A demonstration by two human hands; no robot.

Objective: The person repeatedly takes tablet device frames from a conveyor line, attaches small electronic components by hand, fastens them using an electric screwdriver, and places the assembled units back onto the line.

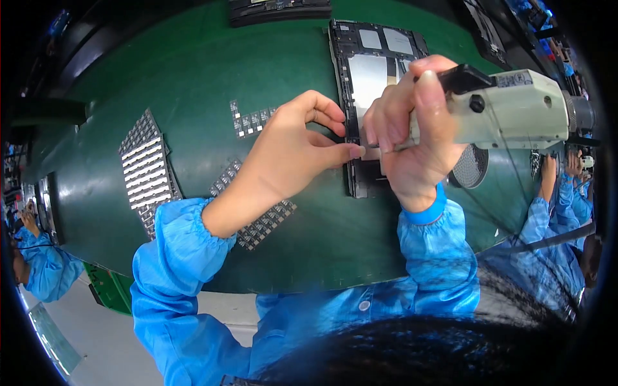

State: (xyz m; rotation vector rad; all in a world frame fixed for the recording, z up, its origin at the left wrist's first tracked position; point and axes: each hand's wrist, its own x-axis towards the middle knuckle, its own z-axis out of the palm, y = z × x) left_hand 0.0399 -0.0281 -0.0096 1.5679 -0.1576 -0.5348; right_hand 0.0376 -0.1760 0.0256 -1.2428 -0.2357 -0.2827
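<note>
Head view: the right hand (425, 157) has its fingers wrapped around a pale driver (515, 112) above the panel (368, 74), right of centre on the green bench (315, 248). Thumb and fingers parted, the left hand (280, 151) is at the panel's left edge.

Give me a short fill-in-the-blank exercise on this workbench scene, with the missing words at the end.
1. The right hand grips a pale handheld tool.  The left hand is at the ____-hand edge of the flat device.
2. The tabletop is coloured ____.
3. The person's sleeves are coloured ____.

Missing words: left; green; blue.
</note>
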